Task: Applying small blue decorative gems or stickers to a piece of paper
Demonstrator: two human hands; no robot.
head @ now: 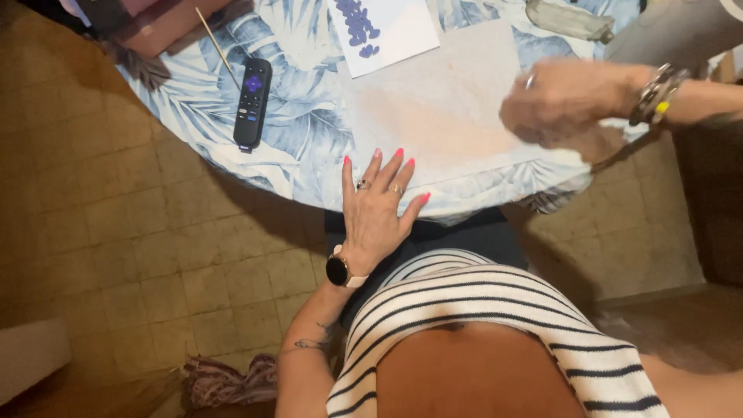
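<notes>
My left hand [377,210] rests flat with fingers spread on the near edge of a round table [193,108] covered in a blue leaf-print cloth. It holds nothing; a black watch sits on its wrist. My right hand [561,101] hovers blurred over the right side of a white paper towel [441,108], its fingers curled inward; whether it pinches anything is unclear. Bracelets circle that wrist.
A black remote control [252,102] lies at the table's left, a thin wooden stick [217,45] beyond it. A white sheet with purple blotches [379,29] lies at the far side. A clear glass object [569,19] lies far right. Tiled floor surrounds the table.
</notes>
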